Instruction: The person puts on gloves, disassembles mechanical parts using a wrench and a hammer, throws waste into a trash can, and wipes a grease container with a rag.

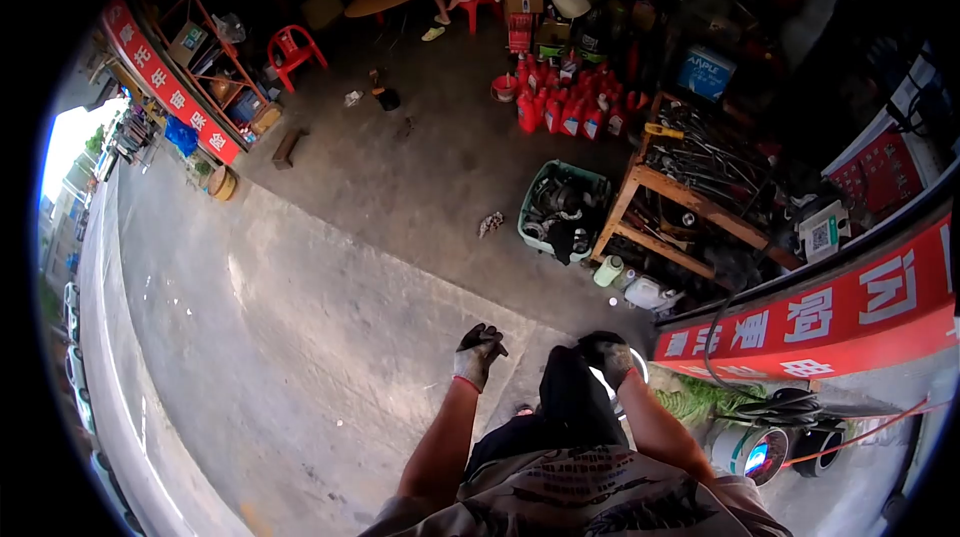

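A cluttered workshop [420,167] opens at your 12 o'clock beyond concrete floor [270,307]; a wooden bench [690,195] stands at 2, a green tub [528,205] beside it. A white-rimmed round thing [644,369] sits at 4, by your gloved right hand [606,352], grip unclear; your gloved left hand [479,352], at 6, is half open.

Red chair [291,58] on floor [340,162]; red bottles [563,105] near green tub [537,238].
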Available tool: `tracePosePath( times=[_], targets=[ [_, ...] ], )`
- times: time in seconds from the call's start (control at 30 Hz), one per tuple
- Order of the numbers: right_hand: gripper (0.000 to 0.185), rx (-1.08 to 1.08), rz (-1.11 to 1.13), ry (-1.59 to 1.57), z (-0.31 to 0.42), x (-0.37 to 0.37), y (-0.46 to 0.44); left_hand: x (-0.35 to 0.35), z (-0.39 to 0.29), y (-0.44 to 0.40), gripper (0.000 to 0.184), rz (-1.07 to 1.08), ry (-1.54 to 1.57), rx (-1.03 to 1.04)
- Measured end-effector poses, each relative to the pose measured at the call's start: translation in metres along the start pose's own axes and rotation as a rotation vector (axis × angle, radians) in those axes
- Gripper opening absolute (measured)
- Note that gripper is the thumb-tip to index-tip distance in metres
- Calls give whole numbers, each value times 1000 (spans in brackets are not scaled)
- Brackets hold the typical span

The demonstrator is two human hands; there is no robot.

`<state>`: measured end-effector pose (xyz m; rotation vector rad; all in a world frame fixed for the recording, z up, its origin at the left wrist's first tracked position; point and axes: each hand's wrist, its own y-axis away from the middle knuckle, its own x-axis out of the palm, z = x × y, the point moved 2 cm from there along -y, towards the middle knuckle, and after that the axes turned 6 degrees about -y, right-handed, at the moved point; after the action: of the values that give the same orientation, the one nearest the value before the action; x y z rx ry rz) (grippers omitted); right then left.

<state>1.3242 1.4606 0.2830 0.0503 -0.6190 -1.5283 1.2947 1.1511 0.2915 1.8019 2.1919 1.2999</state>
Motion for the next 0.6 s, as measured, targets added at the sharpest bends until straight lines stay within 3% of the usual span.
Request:
tracePosePath(
  times=[0.07, 0.13, 0.2, 0.23, 0.3, 0.37, 0.43, 0.5, 0.53, 0.6],
  targets=[
    [22, 287, -178, -616, 26, 12, -32, -4, 9, -23, 49, 76, -147, 91],
    [21, 316, -140, -605, 44, 21, -75, 2, -9, -39, 47, -25, -101, -53],
    [20, 349, -115, -596, 36, 10, -125, -3, -10, -74, 39, -74, -114, -36],
    [19, 72, 1, -79, 38, 5, -153, -5, -12, -94, 31, -83, -62, -81],
    [10, -264, 112, 736, 51, 8, -177, -12, -21, -120, 19, -113, -52, -140],
    [21, 183, -207, -345, -34, -34, -239, -6, -35, -146, 14, -174, -171, -159],
    [29, 326, -373, -552, -45, -55, -304, 18, -46, -199, 18, -183, -143, -183],
    [46, 586, -586, -22, -40, -68, -359, 39, -64, -236, 22, -269, -250, -254],
    [46, 616, -609, -43, -58, -81, -377, 42, -74, -244, 25, -287, -305, -284],
    [54, 452, -525, 460, -77, -104, -408, 49, -80, -257, 27, -315, -293, -301]
  ],
)
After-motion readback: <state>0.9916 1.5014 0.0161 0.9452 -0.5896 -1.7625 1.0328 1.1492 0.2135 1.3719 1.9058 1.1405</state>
